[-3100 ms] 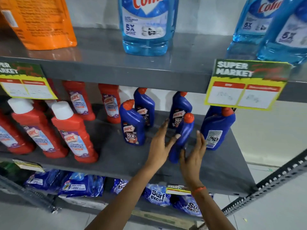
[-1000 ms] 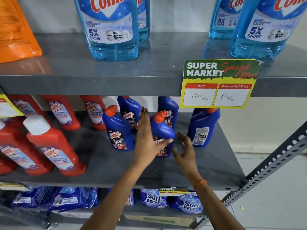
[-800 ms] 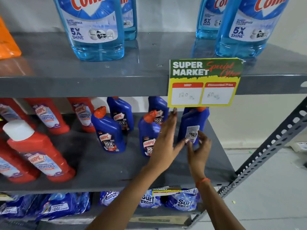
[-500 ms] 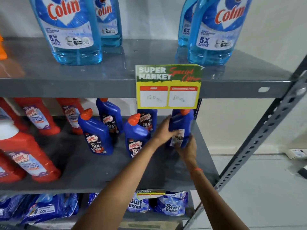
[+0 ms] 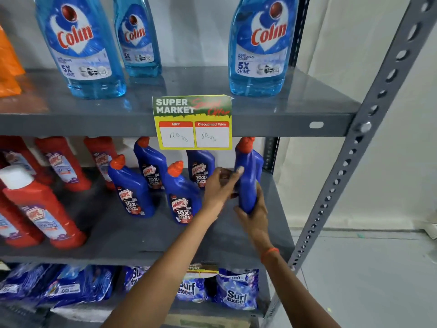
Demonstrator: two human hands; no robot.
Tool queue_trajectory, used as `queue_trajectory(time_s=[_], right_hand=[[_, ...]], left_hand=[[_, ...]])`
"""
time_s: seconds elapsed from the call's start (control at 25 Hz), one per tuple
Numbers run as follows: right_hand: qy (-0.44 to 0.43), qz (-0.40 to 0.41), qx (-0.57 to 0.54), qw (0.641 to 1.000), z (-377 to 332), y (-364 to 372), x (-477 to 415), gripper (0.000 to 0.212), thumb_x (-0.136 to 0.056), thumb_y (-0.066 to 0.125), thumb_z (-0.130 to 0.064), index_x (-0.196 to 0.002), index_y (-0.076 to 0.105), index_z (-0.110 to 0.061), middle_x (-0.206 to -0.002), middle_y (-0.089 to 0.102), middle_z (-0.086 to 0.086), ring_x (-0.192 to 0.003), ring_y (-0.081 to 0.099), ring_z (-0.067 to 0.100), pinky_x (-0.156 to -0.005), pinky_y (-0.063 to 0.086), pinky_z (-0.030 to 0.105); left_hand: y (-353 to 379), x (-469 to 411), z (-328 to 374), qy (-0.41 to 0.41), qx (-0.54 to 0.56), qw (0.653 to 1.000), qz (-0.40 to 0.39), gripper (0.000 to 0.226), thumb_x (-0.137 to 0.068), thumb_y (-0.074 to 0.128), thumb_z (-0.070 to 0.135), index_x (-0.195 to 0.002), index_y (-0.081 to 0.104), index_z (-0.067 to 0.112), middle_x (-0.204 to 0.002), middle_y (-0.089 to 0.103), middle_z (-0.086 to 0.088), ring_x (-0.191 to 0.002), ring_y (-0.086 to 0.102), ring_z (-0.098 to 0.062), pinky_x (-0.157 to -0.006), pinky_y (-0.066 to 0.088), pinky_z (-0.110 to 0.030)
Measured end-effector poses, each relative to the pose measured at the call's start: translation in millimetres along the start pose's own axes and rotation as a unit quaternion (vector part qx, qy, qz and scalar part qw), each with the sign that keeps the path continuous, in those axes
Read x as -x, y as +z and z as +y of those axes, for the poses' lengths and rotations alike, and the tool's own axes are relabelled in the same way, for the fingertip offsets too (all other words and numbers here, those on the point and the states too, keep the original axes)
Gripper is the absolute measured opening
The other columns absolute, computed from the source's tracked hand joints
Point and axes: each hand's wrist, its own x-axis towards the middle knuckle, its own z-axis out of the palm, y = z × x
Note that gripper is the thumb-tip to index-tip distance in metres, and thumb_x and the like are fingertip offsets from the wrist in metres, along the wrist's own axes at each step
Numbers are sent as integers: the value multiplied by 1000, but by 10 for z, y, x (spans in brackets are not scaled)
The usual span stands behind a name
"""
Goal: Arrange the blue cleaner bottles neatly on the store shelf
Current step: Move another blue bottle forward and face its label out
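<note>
While both hands grip the rightmost blue bottle (image 5: 248,176), left hand (image 5: 218,185) at its side, right hand (image 5: 254,213) covering its base, its label faces away.

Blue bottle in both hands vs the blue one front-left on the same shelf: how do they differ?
1. The held bottle is gripped by the left hand and right hand; the front-left bottle stands free, untouched.
2. The held bottle shows a plain blue side; the front-left bottle shows its Harpic label.
3. The held bottle is at the shelf's right end, the front-left bottle nearer the red bottles.
Shared: blue body, orange-red cap.
</note>
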Motion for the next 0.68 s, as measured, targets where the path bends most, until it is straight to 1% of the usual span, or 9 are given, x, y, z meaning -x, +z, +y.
queue_trajectory(time_s=[0.08,0.12,0.2,0.28,0.32,0.4,0.52,0.6,0.68], right_hand=[[-22,-35,-52,998,-4,-116,1,68,-69,67,-17,-131,38,-25,-102,62,-4,-77,59,1,-66,51,15],[-25,-56,-75,995,16,-154,2,62,-71,66,-18,-127,41,-27,-97,62,-8,-75,59,-1,-64,51,13],[3,-85,-111,990,50,-181,-14,54,-77,67,-13,-124,47,-30,-103,64,-7,-87,63,4,-69,55,16],[37,-95,-135,986,112,-167,-38,48,-83,61,-3,-118,52,-35,-105,65,-4,-94,64,13,-71,57,21],[45,-94,-138,985,146,-163,-48,49,-85,58,1,-117,52,-35,-104,66,-5,-94,64,13,-71,57,22],[46,-94,-137,985,183,-155,-83,52,-85,53,7,-126,48,-24,-105,65,-4,-93,65,9,-73,57,22],[53,-87,-130,986,204,-106,-198,55,-82,46,17,-130,41,-10,-103,62,6,-88,66,6,-69,56,21],[64,-63,-111,990,210,-85,-309,57,-77,40,22,-127,40,-6,-102,59,14,-93,63,21,-72,57,32],[72,-56,-88,992,246,-88,-400,59,-75,35,23,-125,40,-6,-104,57,18,-97,58,30,-80,54,44]], left_hand=[[-161,-64,-21,-55,85,986,-136,17,-80,63,47,-90,65,33,-90,72,13,-97,65,-10,-83,54,-28],[-234,-98,-39,-83,116,971,-189,16,-84,59,43,-95,66,34,-94,72,15,-100,64,-7,-87,52,-26],[-317,-156,-79,-114,141,950,-253,25,-82,60,41,-105,65,33,-101,73,14,-103,65,-8,-86,52,-26],[-311,-179,-173,-115,137,951,-251,33,-79,65,38,-111,63,30,-105,74,8,-104,65,-13,-82,55,-28],[-286,-169,-234,-106,142,957,-228,30,-80,66,34,-109,64,29,-103,74,6,-102,66,-15,-78,56,-27],[-215,-130,-335,-80,161,969,-170,21,-84,65,24,-104,66,29,-99,75,3,-98,68,-17,-76,57,-25],[-145,-127,-413,-43,135,980,-143,30,-87,62,15,-116,57,15,-108,68,-10,-100,65,-24,-86,55,-35],[-116,-137,-438,-32,127,980,-148,37,-88,59,10,-123,49,6,-112,63,-14,-98,64,-20,-85,55,-31],[-68,-142,-465,-22,113,984,-139,40,-88,59,7,-126,45,3,-112,62,-15,-94,66,-14,-78,56,-22]])
